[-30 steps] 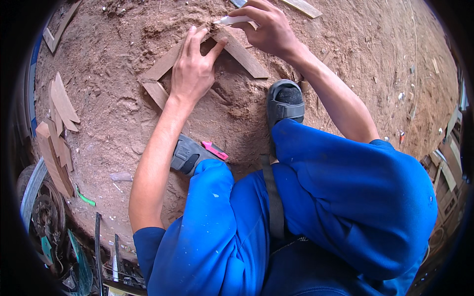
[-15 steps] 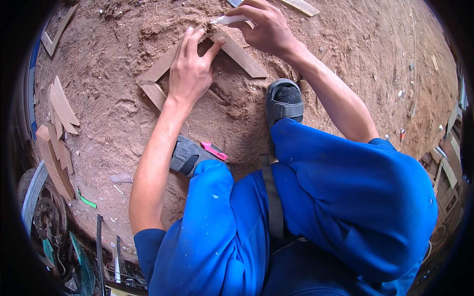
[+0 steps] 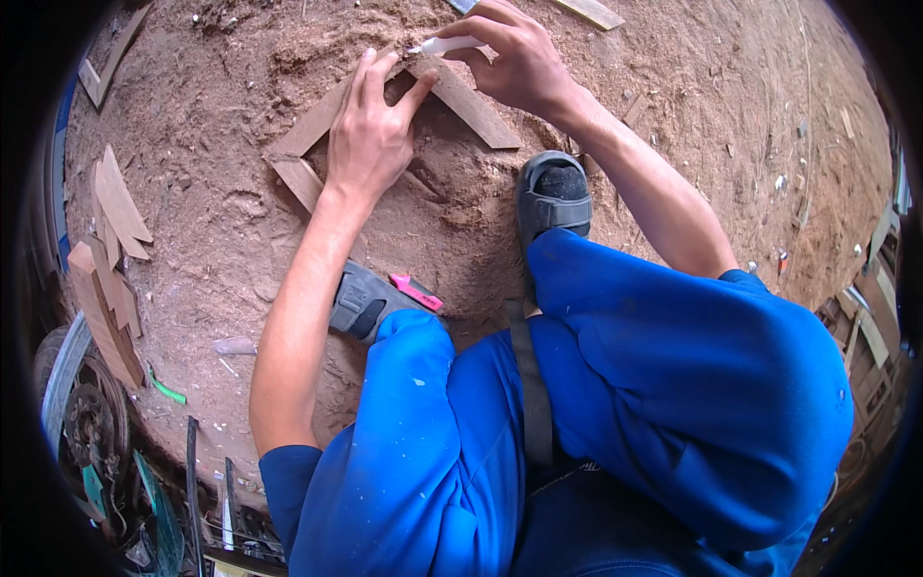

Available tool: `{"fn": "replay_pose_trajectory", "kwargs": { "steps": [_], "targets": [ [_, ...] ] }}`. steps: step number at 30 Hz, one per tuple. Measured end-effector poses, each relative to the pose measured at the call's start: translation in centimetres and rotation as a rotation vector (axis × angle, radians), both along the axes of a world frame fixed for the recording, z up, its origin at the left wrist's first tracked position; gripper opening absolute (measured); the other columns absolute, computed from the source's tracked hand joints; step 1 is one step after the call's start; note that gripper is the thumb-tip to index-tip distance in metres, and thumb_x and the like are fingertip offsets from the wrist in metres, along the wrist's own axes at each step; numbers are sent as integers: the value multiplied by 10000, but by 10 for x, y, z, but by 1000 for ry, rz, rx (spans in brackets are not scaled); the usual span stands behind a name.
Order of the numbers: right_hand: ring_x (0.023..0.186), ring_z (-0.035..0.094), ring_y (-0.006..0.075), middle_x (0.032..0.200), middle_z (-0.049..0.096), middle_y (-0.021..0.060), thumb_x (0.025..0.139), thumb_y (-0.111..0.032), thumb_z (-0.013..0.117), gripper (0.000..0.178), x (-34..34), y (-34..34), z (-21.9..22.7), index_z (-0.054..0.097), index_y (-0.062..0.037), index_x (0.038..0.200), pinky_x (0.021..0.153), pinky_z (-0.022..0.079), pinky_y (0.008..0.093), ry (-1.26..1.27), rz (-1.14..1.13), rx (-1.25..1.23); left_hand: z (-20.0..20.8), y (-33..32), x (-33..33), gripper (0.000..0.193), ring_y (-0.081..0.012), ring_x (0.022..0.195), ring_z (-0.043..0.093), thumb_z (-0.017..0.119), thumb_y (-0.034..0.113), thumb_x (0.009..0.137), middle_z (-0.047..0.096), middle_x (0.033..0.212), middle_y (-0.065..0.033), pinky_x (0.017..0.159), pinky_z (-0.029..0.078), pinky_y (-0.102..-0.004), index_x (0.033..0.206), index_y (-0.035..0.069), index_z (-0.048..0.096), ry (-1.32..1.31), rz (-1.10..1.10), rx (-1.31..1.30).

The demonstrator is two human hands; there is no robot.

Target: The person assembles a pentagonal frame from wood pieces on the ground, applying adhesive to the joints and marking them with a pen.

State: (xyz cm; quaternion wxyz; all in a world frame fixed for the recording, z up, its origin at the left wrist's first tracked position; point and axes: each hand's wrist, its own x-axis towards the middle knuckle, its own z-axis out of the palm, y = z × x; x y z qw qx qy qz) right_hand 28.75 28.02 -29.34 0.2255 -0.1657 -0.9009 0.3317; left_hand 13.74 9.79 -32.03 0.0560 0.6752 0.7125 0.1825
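Observation:
Strips of wood form an angled frame on the ground, its peak pointing away from me. My left hand [image 3: 373, 135] grips that peak, its thumb on the right strip [image 3: 471, 108] and its fingers along the left strip [image 3: 312, 127]. A shorter wood piece [image 3: 300, 181] meets the left strip's lower end. In my right hand [image 3: 514, 60] is a slim white squeeze bottle [image 3: 450, 44], held sideways. Its narrow tip points left, just above the peak and close to my left fingertips. Fingers hide part of the joint.
A pink marker [image 3: 415, 291] lies against my left sandal [image 3: 363, 303]. Wood offcuts [image 3: 117, 207] and a thicker block [image 3: 104, 313] are at the left. Another angled wood piece [image 3: 113, 62] is at the far left. Coarse sawdust-like litter covers the ground.
The white bottle has tilted slightly and shows more of its body, with its tip a little lower at the peak. My left hand and the wooden frame have barely moved.

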Motion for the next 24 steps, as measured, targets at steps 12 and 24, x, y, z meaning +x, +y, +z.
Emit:
{"fn": "replay_pose_trajectory", "kwargs": {
  "steps": [12, 24],
  "targets": [
    [889, 664, 349, 945, 666, 136, 806, -51, 797, 258, -1, -5, 10, 733, -67, 1056, 756, 553, 436, 40, 23, 37, -6, -3, -2, 716, -443, 1405, 502, 658, -26, 839, 490, 1410, -170, 1073, 580, -494, 1456, 336, 619, 14, 9, 30],
    [885, 664, 358, 940, 652, 137, 829, -60, 781, 235, 0, -8, 4, 732, -66, 1058, 745, 553, 437, 10, 48, 23, -1, -1, -1, 639, -463, 1403, 508, 606, -11, 941, 516, 1415, -199, 1134, 535, -509, 1460, 361, 625, 3, -2, 2]
  ]
}}
